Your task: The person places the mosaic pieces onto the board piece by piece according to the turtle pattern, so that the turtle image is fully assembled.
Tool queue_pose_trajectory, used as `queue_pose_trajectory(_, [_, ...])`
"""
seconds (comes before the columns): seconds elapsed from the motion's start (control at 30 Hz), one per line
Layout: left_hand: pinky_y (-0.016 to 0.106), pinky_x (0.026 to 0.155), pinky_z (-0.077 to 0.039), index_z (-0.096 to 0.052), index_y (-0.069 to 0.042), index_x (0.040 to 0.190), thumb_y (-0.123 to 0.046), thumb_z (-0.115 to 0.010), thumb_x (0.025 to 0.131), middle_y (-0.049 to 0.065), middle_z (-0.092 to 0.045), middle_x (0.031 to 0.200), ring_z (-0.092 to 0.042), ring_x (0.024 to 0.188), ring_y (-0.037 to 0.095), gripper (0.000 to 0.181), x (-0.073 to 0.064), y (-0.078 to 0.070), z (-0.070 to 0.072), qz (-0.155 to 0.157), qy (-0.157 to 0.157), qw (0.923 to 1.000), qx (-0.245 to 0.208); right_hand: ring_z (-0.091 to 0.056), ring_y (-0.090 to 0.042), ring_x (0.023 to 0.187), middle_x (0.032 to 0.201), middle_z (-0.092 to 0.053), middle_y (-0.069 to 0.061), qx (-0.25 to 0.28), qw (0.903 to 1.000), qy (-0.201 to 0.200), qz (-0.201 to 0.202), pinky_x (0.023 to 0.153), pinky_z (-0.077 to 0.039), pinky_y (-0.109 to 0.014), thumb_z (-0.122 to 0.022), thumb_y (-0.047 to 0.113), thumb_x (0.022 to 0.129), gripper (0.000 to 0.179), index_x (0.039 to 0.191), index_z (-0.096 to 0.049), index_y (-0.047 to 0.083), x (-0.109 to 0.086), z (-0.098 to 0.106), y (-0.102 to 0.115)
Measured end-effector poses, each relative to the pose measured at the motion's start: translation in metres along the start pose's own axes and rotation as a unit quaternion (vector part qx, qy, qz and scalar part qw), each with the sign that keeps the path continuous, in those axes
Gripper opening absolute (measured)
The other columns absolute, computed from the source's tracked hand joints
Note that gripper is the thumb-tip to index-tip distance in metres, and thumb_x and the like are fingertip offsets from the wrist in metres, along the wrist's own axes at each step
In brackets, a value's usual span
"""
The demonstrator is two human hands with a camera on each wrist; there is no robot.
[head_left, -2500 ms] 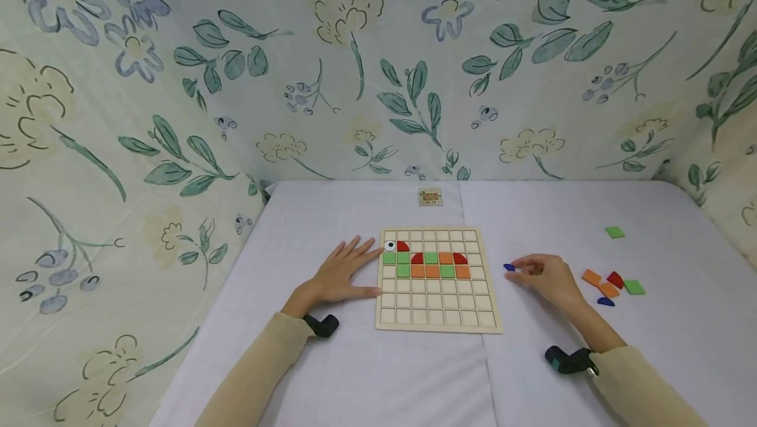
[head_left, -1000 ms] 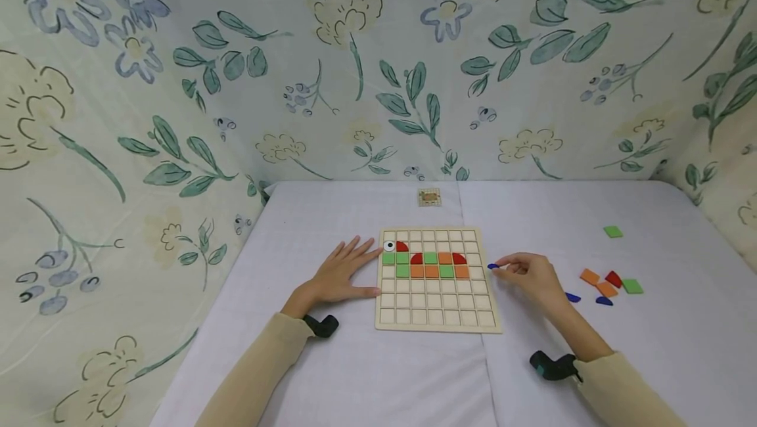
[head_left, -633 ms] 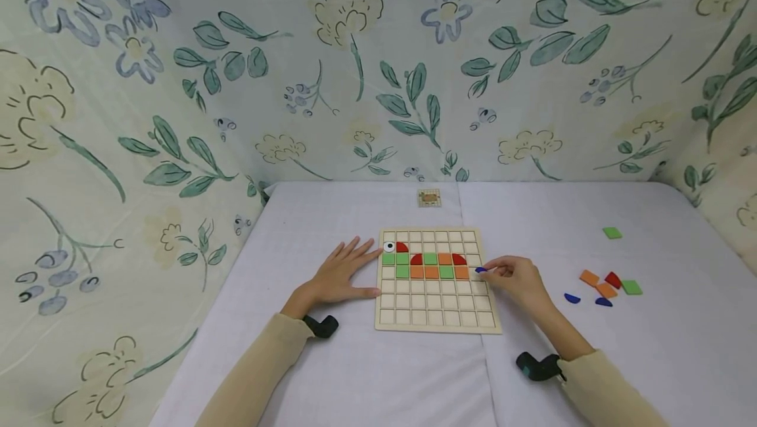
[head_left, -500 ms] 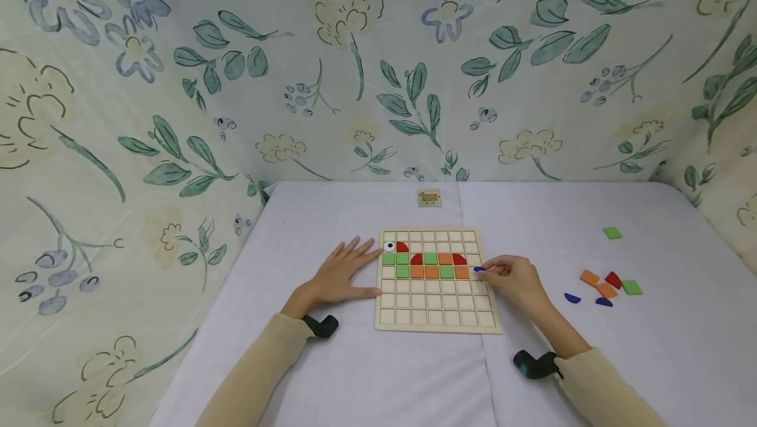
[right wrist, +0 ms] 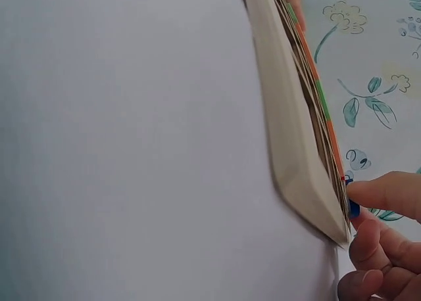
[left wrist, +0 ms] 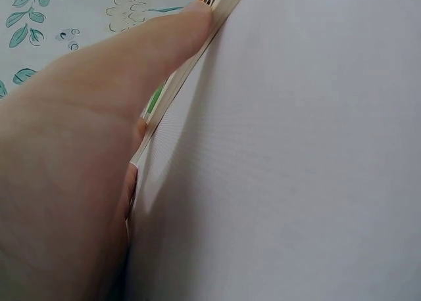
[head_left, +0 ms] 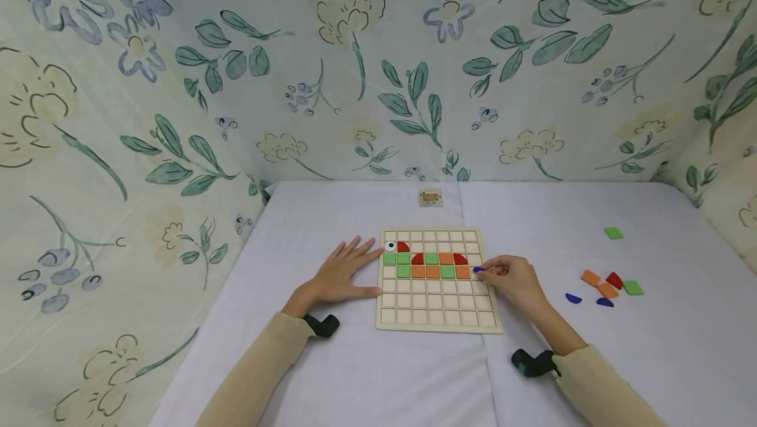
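Between the pinching fingers of the right hand (head_left: 516,276) is a blue half-round piece (head_left: 478,269); under their tips lies the grid board (head_left: 435,303), its opposite edge touched by the left hand (head_left: 336,276), fingers spread.

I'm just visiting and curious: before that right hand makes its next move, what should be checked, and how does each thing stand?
1. Right hand has a pinch on the blue half-round piece: ok.
2. Left hand touches the left edge of the wooden grid board: ok.
3. Cell right of the row's end orange tile holds no other piece: ok, only the pinched one shows there.
4. Pinched piece lies flat in a cell: cannot tell; its contact with the wood is unclear.
5. Small grid-patterned card beyond the board is uncovered: ok.
6. Card's details readable: not ok, too small here.
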State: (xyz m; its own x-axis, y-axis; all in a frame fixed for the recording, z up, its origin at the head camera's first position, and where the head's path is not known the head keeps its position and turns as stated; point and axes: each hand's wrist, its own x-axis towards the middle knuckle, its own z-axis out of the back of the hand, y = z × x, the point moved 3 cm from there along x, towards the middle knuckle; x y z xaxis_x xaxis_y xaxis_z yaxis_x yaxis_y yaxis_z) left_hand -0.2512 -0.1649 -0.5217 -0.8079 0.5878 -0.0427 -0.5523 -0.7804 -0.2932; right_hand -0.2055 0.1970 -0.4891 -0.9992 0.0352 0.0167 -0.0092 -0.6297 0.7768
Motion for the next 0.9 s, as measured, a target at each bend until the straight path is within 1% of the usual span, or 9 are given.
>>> queue_pose_trajectory(0.33, [0.045, 0.12, 0.007, -0.013, -0.039, 0.16, -0.083, -0.048, 0.083, -0.01, -0.002, 0.166, 0.008, 0.152, 0.02, 0.095, 0.0016, -0.0008, -0.0001, 0.001, 0.005, 1.0, 0.002, -0.047, -0.016, 0.064, 0.067, -0.053, -0.003, -0.006, 1.0, -0.002, -0.008, 0.048, -0.035, -0.021, -0.078, 0.006, 0.085, 0.016, 0.092, -0.072, -0.007, 0.0002, -0.0029, -0.0017])
queue_pose_trajectory(0.63, [0.044, 0.12, 0.006, -0.014, -0.04, 0.16, -0.086, -0.045, 0.081, -0.01, -0.003, 0.166, 0.007, 0.152, 0.019, 0.097, 0.0017, 0.0022, -0.0031, -0.002, -0.004, 1.0, 0.007, -0.048, -0.016, 0.064, 0.069, -0.055, -0.005, -0.005, 0.9997, -0.003, -0.023, 0.048, -0.036, -0.021, -0.079, 0.007, 0.085, 0.02, 0.094, -0.07, -0.008, 0.0005, -0.0044, -0.0013])
queue_pose_trajectory(0.77, [0.047, 0.121, 0.004, -0.016, -0.038, 0.16, -0.085, -0.047, 0.081, -0.007, -0.006, 0.167, 0.005, 0.152, 0.021, 0.097, 0.0015, 0.0017, -0.003, -0.006, -0.011, 0.9999, 0.004, -0.047, -0.016, 0.064, 0.07, -0.055, -0.004, -0.006, 0.9997, -0.003, -0.022, 0.048, -0.037, -0.021, -0.079, 0.009, 0.084, 0.021, 0.094, -0.07, -0.007, 0.0003, -0.0044, -0.0016])
queue_pose_trajectory(0.9, [0.048, 0.121, 0.003, -0.016, -0.038, 0.16, -0.085, -0.046, 0.081, -0.007, -0.006, 0.167, 0.005, 0.152, 0.021, 0.096, 0.0008, 0.0022, -0.0034, -0.006, -0.013, 0.9999, 0.008, -0.048, -0.014, 0.064, 0.07, -0.056, -0.004, -0.004, 0.9998, -0.004, -0.02, 0.049, -0.037, -0.021, -0.08, 0.012, 0.084, 0.023, 0.095, -0.071, -0.007, 0.0001, -0.0027, -0.0017])
